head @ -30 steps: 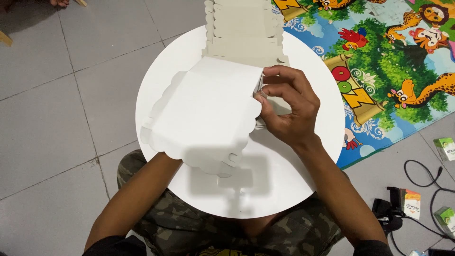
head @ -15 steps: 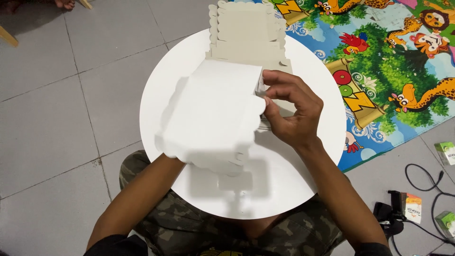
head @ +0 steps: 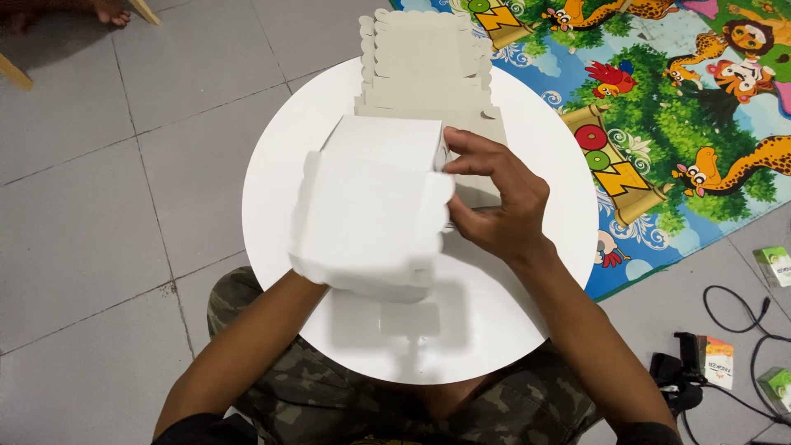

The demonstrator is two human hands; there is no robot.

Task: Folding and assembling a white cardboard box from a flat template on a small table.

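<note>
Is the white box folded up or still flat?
Partly folded: the white box has raised walls, held in both hands above the table.

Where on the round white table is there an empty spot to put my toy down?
The round white table is bare along its left edge, beside the white folded box. The near edge, by the person's lap, is bare too. So is the right edge, next to the colourful play mat. The middle and far side are crowded by the box, the right hand and the stack of flat grey cardboard.
</note>
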